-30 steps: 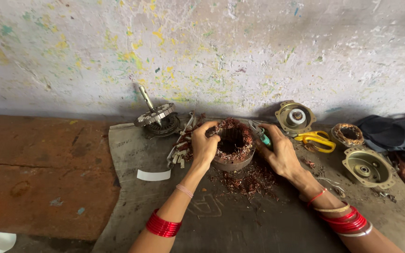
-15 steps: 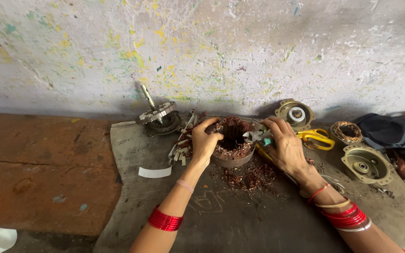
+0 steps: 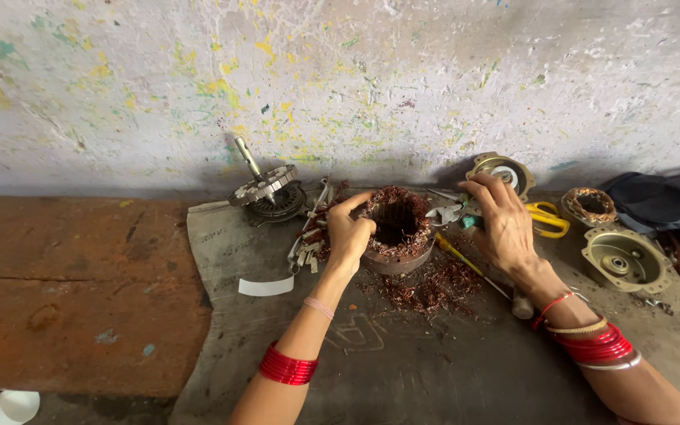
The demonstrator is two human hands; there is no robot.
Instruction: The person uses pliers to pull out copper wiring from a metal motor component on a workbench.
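On the grey mat [image 3: 403, 354] I see a finned rotor with a steel shaft [image 3: 265, 189] at the left. My left hand [image 3: 348, 232] has its grip closed on the rim of the round stator wound with copper wire [image 3: 395, 228] at centre. My right hand [image 3: 501, 220], fingers curled, touches pliers [image 3: 446, 212]; whether they are clamped I cannot tell.

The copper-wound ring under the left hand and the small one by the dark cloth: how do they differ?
The copper-wound ring under the left hand looks larger, with loose copper scraps around it; the small ring lies untouched near the dark cloth. Both are round with copper windings.
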